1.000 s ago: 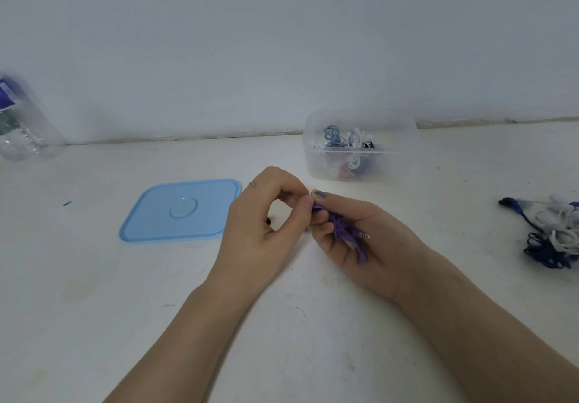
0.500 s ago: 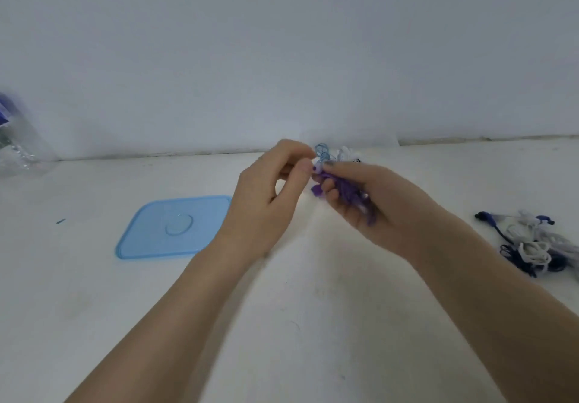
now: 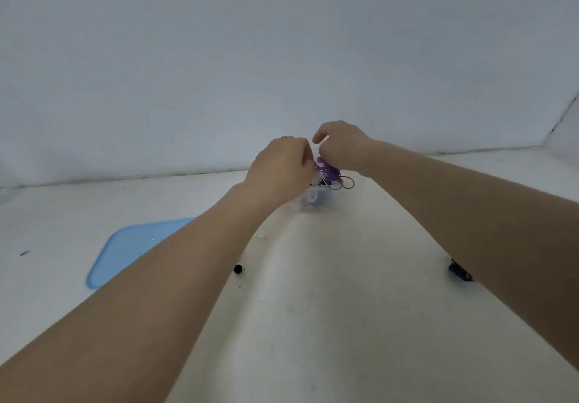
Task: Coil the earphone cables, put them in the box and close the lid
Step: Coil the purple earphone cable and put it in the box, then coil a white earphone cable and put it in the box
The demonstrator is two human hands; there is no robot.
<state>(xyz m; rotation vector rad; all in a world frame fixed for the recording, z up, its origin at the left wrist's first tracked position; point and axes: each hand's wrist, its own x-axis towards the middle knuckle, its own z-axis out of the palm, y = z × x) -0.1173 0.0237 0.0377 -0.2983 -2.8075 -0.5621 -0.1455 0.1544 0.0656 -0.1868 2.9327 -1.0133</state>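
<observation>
Fingers of both hands curl inward above the clear box [image 3: 316,200] at the far side of the white table [image 3: 313,324] — the left hand [image 3: 282,170] and right hand [image 3: 340,145] meet around a purple earphone cable [image 3: 327,172], bunched between them just over the box's open top; which fingers pinch it cannot be told. Thin dark loops [image 3: 343,183] hang from the bundle over the rim. To the near left, the blue lid [image 3: 131,246] lies flat on the table — partly behind the left forearm. A small black bead-like piece [image 3: 238,268] sits between the arms.
</observation>
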